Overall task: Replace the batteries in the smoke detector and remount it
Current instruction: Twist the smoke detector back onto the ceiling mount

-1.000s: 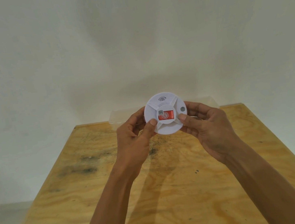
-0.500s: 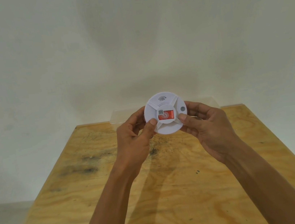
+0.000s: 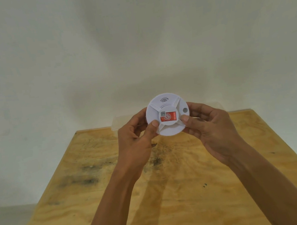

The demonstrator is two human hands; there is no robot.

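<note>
Grip: both hands clasp the smoke detector (image 3: 167, 114) by its rim — one on each side, fingers curled behind it.
Left hand (image 3: 136, 144): thumb pressed on the lower left of the detector's face, the other fingers hidden behind the disc.
Right hand (image 3: 215, 131): thumb tip on the lower right of the face, fingers wrapped round the right edge.
Smoke detector: round, white, held upright in the air above the far part of the table, its face turned toward the camera.
Face details: a red sticker (image 3: 169, 117) at the centre with a small code square at its upper left, curved wave marks near the top, a small grey round button (image 3: 185, 110) at the right.
Table (image 3: 99, 205): bare plywood with dark stains — it stands against a plain pale wall (image 3: 133, 38).
Clear sheet (image 3: 213, 108): a see-through strip at the table's far edge, behind the hands; what it is I cannot tell.
</note>
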